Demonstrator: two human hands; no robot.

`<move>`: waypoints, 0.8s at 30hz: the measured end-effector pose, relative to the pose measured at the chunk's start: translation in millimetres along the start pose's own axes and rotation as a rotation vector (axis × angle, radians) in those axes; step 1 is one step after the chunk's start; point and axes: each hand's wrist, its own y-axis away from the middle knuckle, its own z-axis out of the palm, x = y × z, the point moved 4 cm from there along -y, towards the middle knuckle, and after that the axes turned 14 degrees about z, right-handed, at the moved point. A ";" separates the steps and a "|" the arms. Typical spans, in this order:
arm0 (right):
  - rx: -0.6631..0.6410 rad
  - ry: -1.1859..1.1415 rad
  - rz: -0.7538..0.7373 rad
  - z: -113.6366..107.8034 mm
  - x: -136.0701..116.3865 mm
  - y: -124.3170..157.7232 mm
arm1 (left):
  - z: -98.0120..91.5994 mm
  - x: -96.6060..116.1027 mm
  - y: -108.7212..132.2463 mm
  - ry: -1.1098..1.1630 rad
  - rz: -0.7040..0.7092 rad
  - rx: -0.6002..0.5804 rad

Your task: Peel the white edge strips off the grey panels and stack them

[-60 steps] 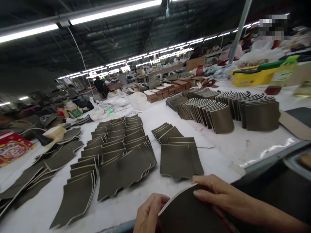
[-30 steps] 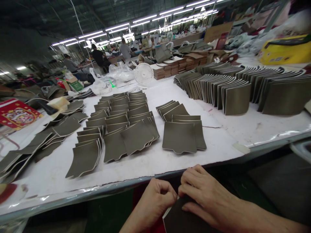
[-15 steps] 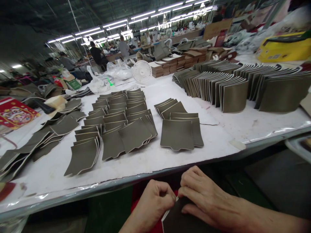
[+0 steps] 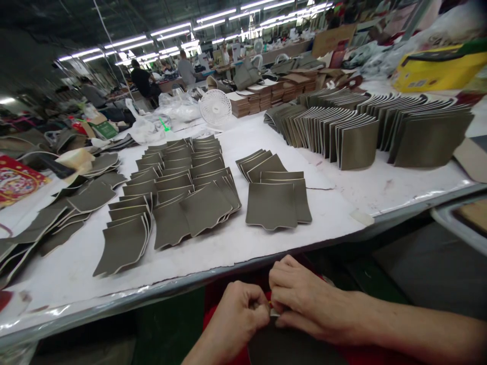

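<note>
Your left hand (image 4: 243, 317) and your right hand (image 4: 300, 299) meet just below the near edge of the table (image 4: 213, 253). Both grips are pinched shut on the top edge of a dark leather piece (image 4: 289, 350), which sits low in front of you, under your hands and off the table.

On the table just past your hands lies a small flat stack of olive leather pieces (image 4: 272, 205). To the left of it, more flat pieces (image 4: 178, 192) lie in overlapping rows. Far to the left is a loose pile of the same pieces (image 4: 76, 203).

Farther back on the right, curved pieces stand on edge in long rows (image 4: 361, 132). Behind the flat rows stands a small white fan (image 4: 215, 108). At the far right corner sits a yellow box (image 4: 437, 68).
</note>
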 end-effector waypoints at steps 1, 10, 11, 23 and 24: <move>-0.056 -0.036 0.025 -3.9 -6.1 2.0 | -3.0 -2.6 -0.1 -0.037 -0.001 0.019; -0.089 -0.176 0.006 -25.3 -30.6 13.6 | -8.8 -2.9 0.7 0.171 0.054 -0.038; -0.062 -0.202 0.038 -18.6 -22.1 13.4 | -8.0 -2.7 3.4 0.201 0.066 -0.035; -0.131 -0.234 0.253 17.0 5.8 9.1 | -9.4 -14.0 34.7 -0.145 0.145 0.012; -0.135 -0.239 0.250 16.9 5.7 8.4 | -8.5 -14.1 34.1 -0.148 0.144 0.009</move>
